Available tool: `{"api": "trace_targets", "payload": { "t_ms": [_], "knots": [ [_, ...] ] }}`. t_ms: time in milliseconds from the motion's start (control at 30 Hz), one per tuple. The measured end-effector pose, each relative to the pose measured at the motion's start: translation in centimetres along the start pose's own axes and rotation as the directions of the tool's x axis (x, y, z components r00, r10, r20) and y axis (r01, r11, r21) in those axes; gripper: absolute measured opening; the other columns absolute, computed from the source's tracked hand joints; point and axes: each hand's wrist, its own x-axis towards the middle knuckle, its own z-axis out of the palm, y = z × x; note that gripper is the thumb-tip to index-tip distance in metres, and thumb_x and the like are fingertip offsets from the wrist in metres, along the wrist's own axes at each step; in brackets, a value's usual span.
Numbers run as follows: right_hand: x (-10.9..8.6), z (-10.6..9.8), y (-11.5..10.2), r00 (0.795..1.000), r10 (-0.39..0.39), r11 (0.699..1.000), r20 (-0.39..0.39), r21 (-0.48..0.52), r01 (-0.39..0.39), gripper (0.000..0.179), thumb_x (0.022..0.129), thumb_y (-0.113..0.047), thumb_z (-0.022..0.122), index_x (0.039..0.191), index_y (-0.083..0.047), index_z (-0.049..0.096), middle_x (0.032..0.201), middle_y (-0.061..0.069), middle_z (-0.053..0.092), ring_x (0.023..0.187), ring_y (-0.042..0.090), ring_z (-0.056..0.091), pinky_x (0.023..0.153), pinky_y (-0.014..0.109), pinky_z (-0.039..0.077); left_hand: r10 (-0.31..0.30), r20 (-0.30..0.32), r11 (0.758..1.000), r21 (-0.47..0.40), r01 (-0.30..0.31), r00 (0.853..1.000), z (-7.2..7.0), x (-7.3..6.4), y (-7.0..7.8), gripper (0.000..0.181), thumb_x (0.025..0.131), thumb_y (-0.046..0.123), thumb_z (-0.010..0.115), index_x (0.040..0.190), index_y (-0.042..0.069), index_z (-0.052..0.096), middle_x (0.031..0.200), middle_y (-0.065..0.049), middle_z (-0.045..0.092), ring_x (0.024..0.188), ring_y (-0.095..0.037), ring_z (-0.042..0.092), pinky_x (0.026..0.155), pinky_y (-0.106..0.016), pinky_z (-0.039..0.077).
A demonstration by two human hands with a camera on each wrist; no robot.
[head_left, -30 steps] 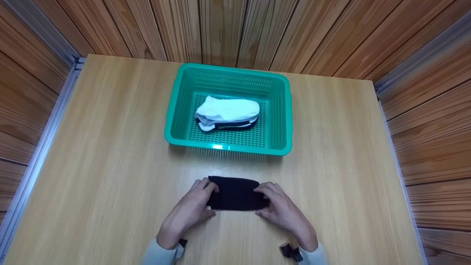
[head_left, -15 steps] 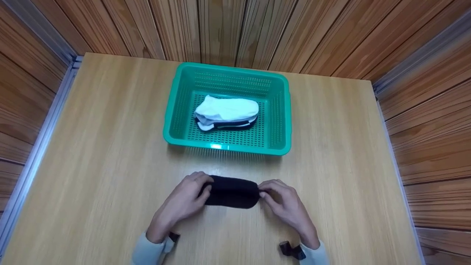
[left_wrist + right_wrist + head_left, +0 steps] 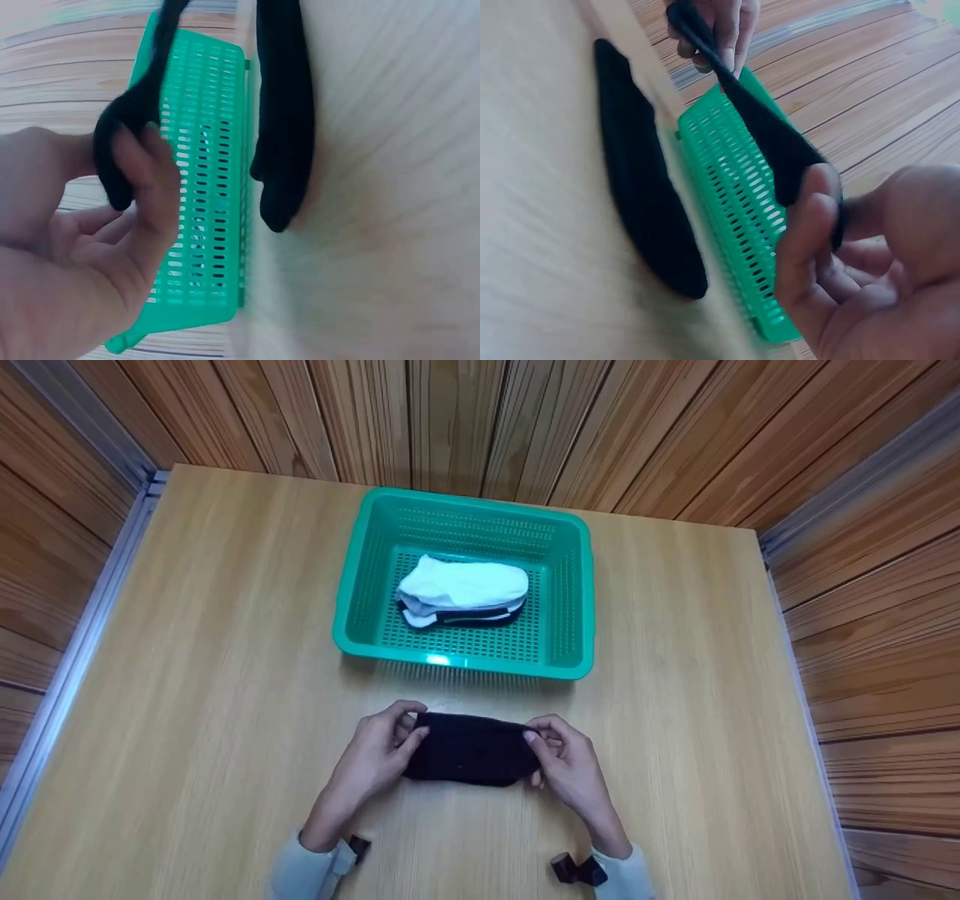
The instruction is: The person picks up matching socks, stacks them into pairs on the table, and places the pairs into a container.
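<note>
A black sock [image 3: 472, 750] is stretched sideways between both hands, lifted above the table. My left hand [image 3: 375, 750] pinches its left end between thumb and fingers, and my right hand [image 3: 566, 761] pinches the right end. In the left wrist view the held fabric curls over the fingers of the left hand [image 3: 142, 195]. Beneath it, a second black sock [image 3: 641, 172] lies flat on the table, seen in both wrist views; from the head view the lifted one mostly covers it.
A green perforated basket [image 3: 465, 662] stands beyond the hands, near the table's back edge. Inside lie folded white socks [image 3: 469, 583] on top of dark-and-white ones. Wood-panel walls [image 3: 450, 420] enclose the wooden table [image 3: 225, 660] at the back and sides.
Both hands were at the ends of the black socks low on the table; now they hold one sock raised by its ends. The right thumb has come round onto the sock's right end.
</note>
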Motion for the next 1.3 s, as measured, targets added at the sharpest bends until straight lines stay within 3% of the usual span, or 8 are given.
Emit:
{"api": "trace_targets", "payload": {
  "t_ms": [167,267,467,700,900,1067,1200,1300],
  "knots": [
    [0.5,0.5,1.1,0.999,0.013,0.993,0.032,-0.120,-0.009,0.009,0.101,-0.010,0.068,0.107,-0.003,0.070,0.085,0.012,0.065,0.047,0.013,0.060,0.047,0.028,0.054,-0.048,0.058,0.988,0.149,0.039,0.997,0.0,0.4,-0.4,0.028,0.093,-0.002,0.071,0.121,-0.002,0.070,0.077,0.004,0.053,0.068,-0.008,0.047,0.075,-0.028,0.051],
    [0.7,0.8,1.5,0.999,0.010,0.982,0.044,-0.191,-0.001,0.011,0.100,-0.013,0.071,0.105,-0.003,0.070,0.081,0.011,0.066,0.049,0.012,0.060,0.047,0.026,0.054,-0.098,0.070,0.968,0.240,0.078,0.993,0.0,0.4,-0.6,0.025,0.092,0.001,0.074,0.117,-0.001,0.072,0.073,0.004,0.050,0.067,-0.011,0.047,0.069,-0.029,0.049],
    [0.6,1.0,1.5,1.000,-0.024,0.939,0.015,-0.342,0.028,0.015,0.098,-0.017,0.074,0.104,-0.004,0.070,0.080,0.005,0.068,0.061,0.007,0.060,0.056,0.022,0.052,-0.170,0.041,0.927,0.346,0.145,0.985,0.2,0.4,-0.8,0.024,0.092,0.010,0.079,0.113,0.001,0.074,0.079,0.000,0.061,0.069,-0.014,0.053,0.063,-0.028,0.044],
    [-0.5,1.1,0.7,0.998,-0.057,0.853,0.007,-0.520,0.053,0.041,0.090,-0.026,0.084,0.117,0.000,0.066,0.098,0.006,0.063,0.078,0.011,0.055,0.070,0.022,0.047,-0.114,0.032,0.923,0.373,0.094,0.993,0.4,0.0,-0.8,0.024,0.088,0.013,0.085,0.106,0.003,0.074,0.091,-0.005,0.069,0.080,-0.016,0.059,0.072,-0.036,0.053],
    [-0.9,1.8,0.4,0.999,-0.044,0.781,0.016,-0.623,0.045,0.026,0.088,-0.023,0.086,0.096,-0.008,0.066,0.094,0.002,0.054,0.076,0.011,0.047,0.065,0.023,0.039,-0.090,0.072,0.901,0.431,0.050,0.993,0.9,-0.2,-0.6,0.026,0.085,0.014,0.087,0.103,0.001,0.073,0.096,-0.010,0.068,0.089,-0.025,0.063,0.076,-0.040,0.054],
    [-0.9,1.9,0.4,0.997,-0.074,0.790,0.008,-0.609,0.064,0.026,0.089,-0.015,0.084,0.092,-0.011,0.059,0.083,-0.002,0.055,0.071,0.010,0.046,0.063,0.023,0.038,-0.081,0.128,0.930,0.366,0.029,0.988,1.0,-0.2,-0.5,0.017,0.087,0.010,0.083,0.095,0.004,0.069,0.088,-0.004,0.061,0.083,-0.020,0.055,0.072,-0.034,0.048],
    [-0.8,1.6,0.7,0.991,-0.130,0.811,-0.015,-0.577,0.097,0.024,0.089,-0.013,0.083,0.100,-0.011,0.062,0.086,-0.001,0.066,0.073,0.010,0.053,0.066,0.023,0.045,-0.113,0.208,0.982,0.173,0.077,0.972,0.7,0.0,-0.5,0.016,0.093,0.008,0.077,0.099,0.008,0.062,0.084,0.000,0.056,0.077,-0.015,0.050,0.068,-0.027,0.042],
    [-0.7,1.3,0.8,0.989,-0.137,0.848,-0.047,-0.522,0.093,0.025,0.090,-0.010,0.082,0.107,-0.009,0.065,0.092,0.002,0.072,0.078,0.011,0.062,0.071,0.024,0.052,-0.150,0.266,0.989,0.025,0.149,0.952,0.5,0.2,-0.6,0.018,0.097,0.009,0.072,0.110,0.008,0.059,0.088,-0.001,0.055,0.079,-0.014,0.051,0.071,-0.027,0.041]
  ]
}}
